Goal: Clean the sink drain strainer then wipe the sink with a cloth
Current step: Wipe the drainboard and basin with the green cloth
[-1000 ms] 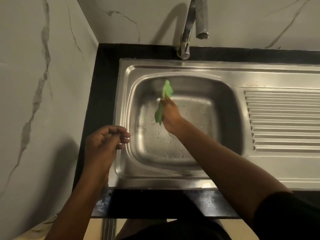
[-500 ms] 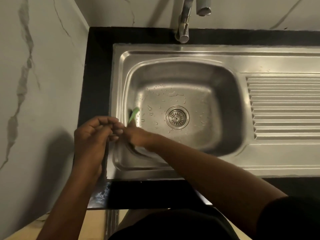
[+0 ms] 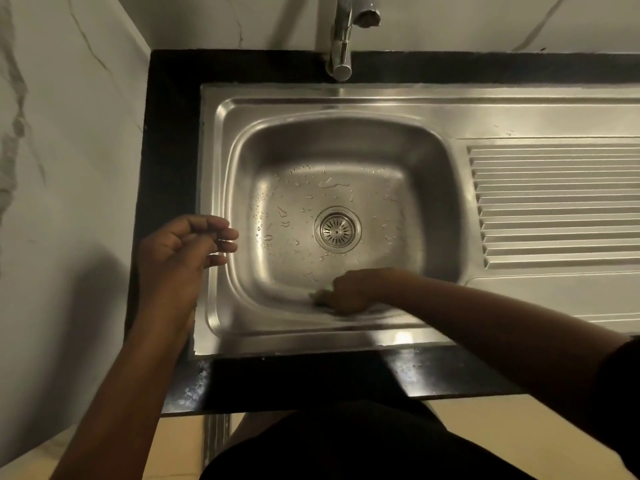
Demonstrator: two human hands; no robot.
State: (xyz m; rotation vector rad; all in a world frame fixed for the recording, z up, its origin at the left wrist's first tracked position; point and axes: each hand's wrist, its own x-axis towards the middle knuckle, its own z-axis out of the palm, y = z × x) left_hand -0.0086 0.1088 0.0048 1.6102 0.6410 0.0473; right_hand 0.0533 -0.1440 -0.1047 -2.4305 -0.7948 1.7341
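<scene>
A black worktop [image 3: 166, 140] carries a stainless steel sink [image 3: 381, 109]. Its ribbed drainboard [image 3: 554, 202] runs off to the right, and a chrome faucet [image 3: 341, 46] rises behind the basin. The basin floor is beaded with water drops.

The left hand [image 3: 183, 251] hovers over the sink's left rim, fingers loosely curled and holding nothing. The right hand [image 3: 346, 292] is down inside the basin, where the near wall curves into the floor. Its fingers are curled round a green cloth [image 3: 323, 292] and press it to the steel.

The drain strainer [image 3: 337, 230] sits seated in the middle of the floor, apart from the cloth. It is a round metal disc with radial slots and a small central knob.

Only a pale green corner of the cloth shows beyond the knuckles (the rest is bunched under the hand, so its fold cannot be told). It looks thin, soft and light, likely damp, and should slide easily on wet steel. Bunching it under the palm probably gives better control than pinching a corner. The strainer, stiff and slick, would best be lifted by its knob.
</scene>
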